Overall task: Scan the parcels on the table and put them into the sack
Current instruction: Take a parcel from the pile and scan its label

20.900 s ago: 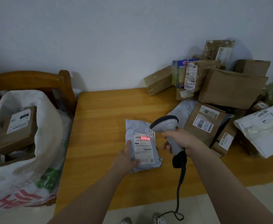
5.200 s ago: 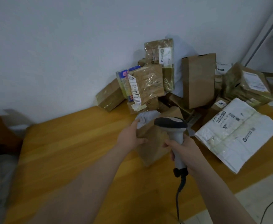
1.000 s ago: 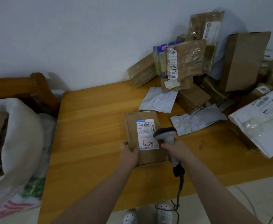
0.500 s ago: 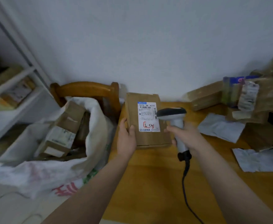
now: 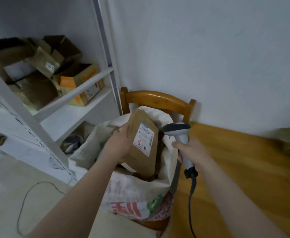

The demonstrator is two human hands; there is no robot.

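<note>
Over the open sack [image 5: 134,189], grips parcel [image 5: 141,146] along its left edge in curled left hand [image 5: 119,145], long axis tilted down toward the mouth just below; clasps scanner [image 5: 176,130] in right hand [image 5: 191,152], farther off at table [image 5: 235,169] edge.

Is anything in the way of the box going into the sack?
Nothing visible. The left hand holds the box tilted at the sack's open mouth, its lower end inside the rim. The scanner in the right hand is off to the side.
</note>
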